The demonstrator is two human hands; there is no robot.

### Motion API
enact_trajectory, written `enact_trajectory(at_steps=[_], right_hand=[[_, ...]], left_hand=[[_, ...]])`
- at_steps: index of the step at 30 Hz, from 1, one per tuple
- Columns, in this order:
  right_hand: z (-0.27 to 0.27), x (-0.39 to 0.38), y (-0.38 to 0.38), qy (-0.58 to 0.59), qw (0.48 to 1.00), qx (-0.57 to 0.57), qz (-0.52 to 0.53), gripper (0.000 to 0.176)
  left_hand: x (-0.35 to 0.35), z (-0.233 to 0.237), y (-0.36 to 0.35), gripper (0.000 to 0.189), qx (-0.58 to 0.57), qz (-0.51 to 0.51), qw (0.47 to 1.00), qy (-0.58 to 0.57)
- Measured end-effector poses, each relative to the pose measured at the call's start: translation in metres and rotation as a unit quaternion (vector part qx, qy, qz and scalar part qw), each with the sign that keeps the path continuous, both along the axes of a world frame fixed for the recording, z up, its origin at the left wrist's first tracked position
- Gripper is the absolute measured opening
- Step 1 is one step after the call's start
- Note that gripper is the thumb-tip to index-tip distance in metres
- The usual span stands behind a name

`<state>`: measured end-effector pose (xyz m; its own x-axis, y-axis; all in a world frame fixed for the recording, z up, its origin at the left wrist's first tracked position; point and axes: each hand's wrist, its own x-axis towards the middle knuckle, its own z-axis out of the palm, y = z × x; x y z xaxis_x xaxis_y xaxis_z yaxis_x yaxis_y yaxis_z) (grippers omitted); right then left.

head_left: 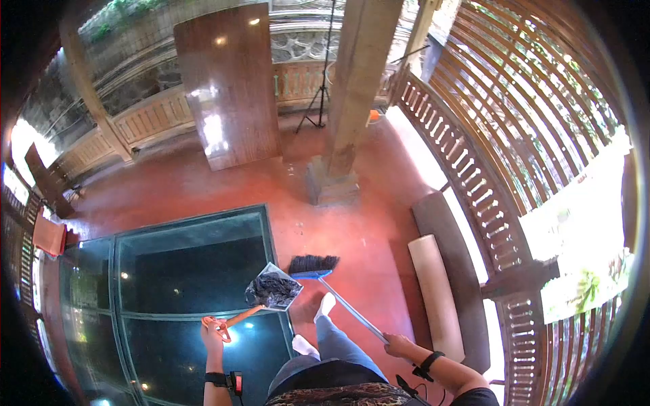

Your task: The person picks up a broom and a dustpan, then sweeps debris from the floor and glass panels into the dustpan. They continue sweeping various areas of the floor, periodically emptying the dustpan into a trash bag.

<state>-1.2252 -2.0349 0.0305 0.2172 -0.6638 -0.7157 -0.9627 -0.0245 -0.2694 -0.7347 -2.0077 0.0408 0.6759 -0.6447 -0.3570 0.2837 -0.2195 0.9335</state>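
Observation:
My left hand (215, 329) is closed around the orange handle (244, 315) of a dustpan (289, 303). A crumpled dark mass (272, 289), perhaps plastic, lies in the pan. The pan is held over the edge of the glass floor panel, its open side toward the upper right. On the right, my right hand (398, 344) grips the pale pole of a broom (353, 310). Its blue head with dark bristles (314, 264) is at the red floor, just beyond the dustpan and apart from it.
Dark framed glass panels (193, 260) fill the left of the red floor (365, 237). A wooden pillar (359, 88) on a stone base stands ahead, near a tripod (320, 101) and a tall wooden board (230, 88). A beige roll (437, 298) lies by the right railing (467, 179).

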Motion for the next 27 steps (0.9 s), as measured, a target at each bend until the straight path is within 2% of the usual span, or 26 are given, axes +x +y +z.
enact_trajectory(at_steps=[5, 8, 9, 11, 15, 16, 18, 20, 23, 27], right_hand=[[0.054, -0.027, 0.046, -0.061, 0.988, 0.076, -0.117, 0.054], [0.073, -0.032, 0.055, -0.051, 0.978, 0.068, -0.192, 0.055], [0.071, -0.034, 0.054, -0.056, 0.983, 0.021, -0.171, 0.055], [0.06, -0.04, 0.048, -0.068, 0.987, -0.072, -0.126, 0.055], [0.046, -0.033, -0.028, -0.099, 0.981, -0.071, -0.152, 0.045], [0.036, -0.032, -0.052, -0.111, 0.981, -0.073, -0.142, 0.04], [0.004, -0.031, -0.104, -0.079, 0.979, -0.155, -0.105, 0.033], [-0.022, -0.031, -0.158, -0.048, 0.985, -0.13, -0.102, 0.026], [-0.054, -0.034, -0.21, -0.028, 0.983, -0.124, -0.129, 0.025], [-0.083, -0.074, -0.216, -0.051, 0.984, -0.108, -0.129, 0.026]], left_hand=[[-0.008, -0.003, 0.002, 0.014, 0.006, -0.06, 0.997, 0.04], [-0.014, -0.004, 0.0, 0.016, -0.004, -0.057, 0.997, 0.061], [-0.016, -0.004, 0.0, 0.016, -0.004, -0.063, 0.996, 0.059], [-0.021, -0.003, -0.003, 0.016, -0.005, -0.073, 0.996, 0.056], [-0.051, 0.008, -0.014, 0.015, -0.034, -0.053, 0.998, 0.029], [-0.055, 0.009, -0.017, 0.015, -0.008, -0.06, 0.997, 0.039], [-0.072, 0.013, -0.028, 0.016, -0.027, -0.055, 0.998, 0.029], [-0.093, 0.016, -0.04, 0.015, -0.04, -0.048, 0.998, 0.017], [-0.121, 0.016, -0.062, 0.015, -0.044, -0.039, 0.998, -0.006], [-0.155, 0.012, -0.09, 0.015, -0.031, -0.038, 0.998, -0.031]])
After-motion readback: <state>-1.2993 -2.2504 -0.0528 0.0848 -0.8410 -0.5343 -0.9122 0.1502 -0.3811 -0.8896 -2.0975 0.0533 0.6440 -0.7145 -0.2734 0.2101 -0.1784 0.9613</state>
